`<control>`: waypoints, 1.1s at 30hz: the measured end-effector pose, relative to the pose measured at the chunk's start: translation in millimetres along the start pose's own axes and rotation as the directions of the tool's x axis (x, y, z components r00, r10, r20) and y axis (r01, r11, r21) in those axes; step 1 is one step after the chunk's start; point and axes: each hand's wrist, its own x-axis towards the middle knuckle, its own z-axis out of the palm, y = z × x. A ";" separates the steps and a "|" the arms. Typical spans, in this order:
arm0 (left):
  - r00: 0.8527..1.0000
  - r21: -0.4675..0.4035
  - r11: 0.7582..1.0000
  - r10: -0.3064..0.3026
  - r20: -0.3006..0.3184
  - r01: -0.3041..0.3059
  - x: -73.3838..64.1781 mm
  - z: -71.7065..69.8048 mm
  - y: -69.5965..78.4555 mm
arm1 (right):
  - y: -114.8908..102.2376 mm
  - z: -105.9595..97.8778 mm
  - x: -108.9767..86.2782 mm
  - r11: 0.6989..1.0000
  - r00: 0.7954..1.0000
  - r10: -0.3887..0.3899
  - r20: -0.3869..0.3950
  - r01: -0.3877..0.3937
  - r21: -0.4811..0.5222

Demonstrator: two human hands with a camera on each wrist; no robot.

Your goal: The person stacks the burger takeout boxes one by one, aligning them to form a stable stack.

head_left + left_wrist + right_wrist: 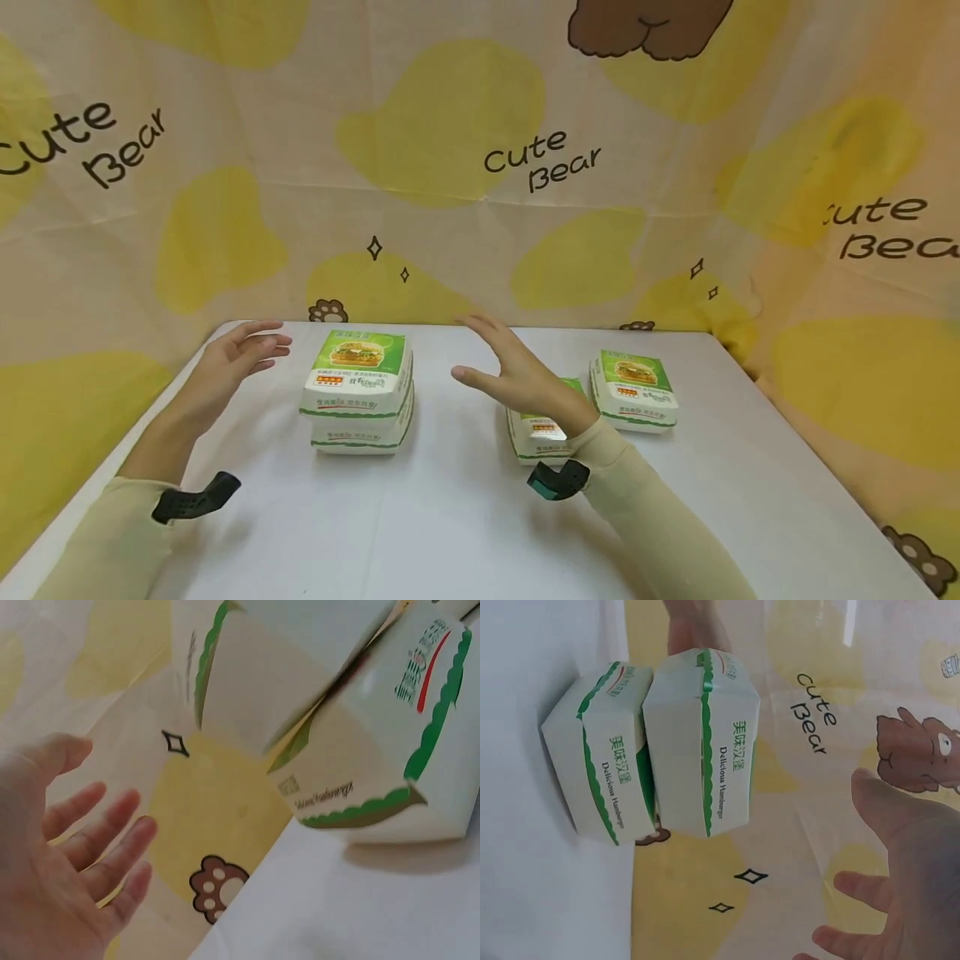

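Two hamburger boxes are stacked on the white table, the upper box (358, 371) set squarely over the lower box (356, 437). To the left of the stack is my left hand (228, 362), fingers spread loosely and apart from the cardboard. My right hand (517, 367) hovers on the stack's other side, thumb and fingers extended, holding nothing. Beneath the right wrist lies a third box (536, 437), partly hidden by the arm. In the right wrist view the stacked boxes' sides (701, 750) face the open right palm (907, 877).
A further hamburger box (636, 390) stands at the right, beside the partly covered one. The white table (450, 517) ends at a yellow patterned cloth (442, 125) behind and at both sides. Each wrist carries a black band (197, 498).
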 end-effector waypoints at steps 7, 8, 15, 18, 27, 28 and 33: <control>0.977 -0.048 0.988 0.136 -0.164 -0.145 9.3 11.2 22.3 | 11.8 -8.0 -12.6 1.000 1.000 0.019 0.005 -0.019 -0.016; 0.971 -0.057 0.984 0.156 -0.180 -0.168 10.0 11.4 26.2 | 13.2 -9.3 -13.9 1.000 1.000 0.021 0.004 -0.021 -0.017; 0.946 -0.177 0.944 0.237 -0.221 -0.278 12.3 15.2 51.1 | 24.4 -20.5 -24.9 1.000 1.000 0.025 -0.014 -0.025 -0.012; 0.945 -0.167 0.941 0.258 -0.201 -0.293 12.0 19.1 58.3 | 30.2 -25.9 -31.9 0.999 0.999 0.044 -0.016 -0.044 0.014; 0.954 -0.015 0.962 0.269 -0.133 -0.274 12.8 26.5 59.4 | 52.7 -34.4 -50.2 0.991 0.993 0.118 -0.027 -0.117 0.064; 0.959 0.029 0.967 0.256 -0.117 -0.255 13.1 27.3 58.4 | 54.4 -35.2 -51.0 0.991 0.992 0.119 -0.026 -0.118 0.062; 0.982 0.175 0.968 0.187 -0.035 -0.178 14.3 29.8 52.0 | 60.7 -42.3 -53.5 0.987 0.989 0.150 0.004 -0.150 0.056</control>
